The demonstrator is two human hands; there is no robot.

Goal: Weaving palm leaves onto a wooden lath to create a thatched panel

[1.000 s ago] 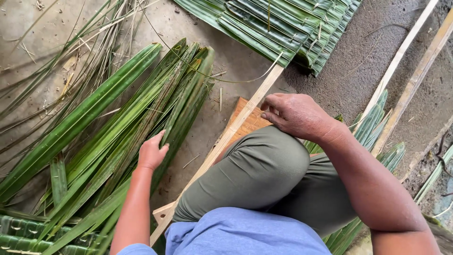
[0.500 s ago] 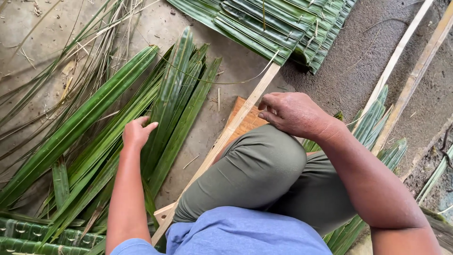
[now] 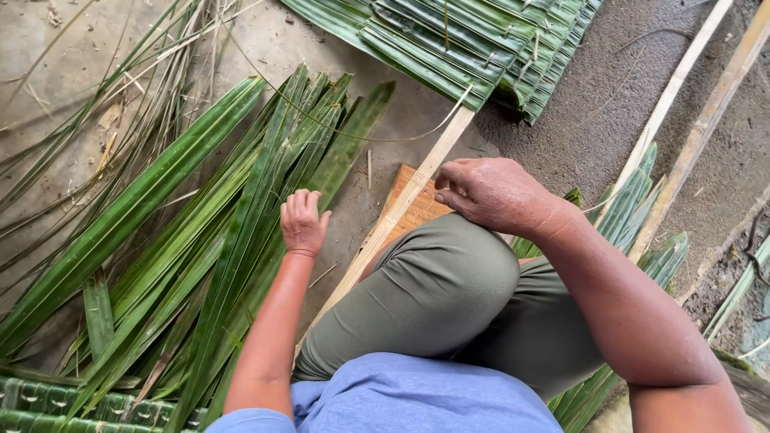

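head view, looking down at a seated person on a concrete floor [image 3: 377,120]. left hand [image 3: 303,223] now sits on the right edge of the loose pile of long green palm leaves [image 3: 200,240], fingers curled down onto a leaf strip, loosely closed on it; can't tell if it's truly pinched. half a second ago that hand was further left and lower in the pile, so it has shifted right toward the wooden slat [image 3: 401,204], and the leaves have fanned differently, top ends spread wider. reads like a leaf is being picked out and drawn toward the slat. right hand [image 3: 497,194] has stayed put, closed on the slat just above the knee [image 3: 449,281], thumb and fingers pinching it. slat runs diagonally from a finished woven leaf panel [image 3: 465,40] at top down past the knee. a small wooden board [image 3: 421,207] lies under the slat. more slats [image 3: 690,104] lie at right, well apart. dry stalks [image 3: 96,104] top left.
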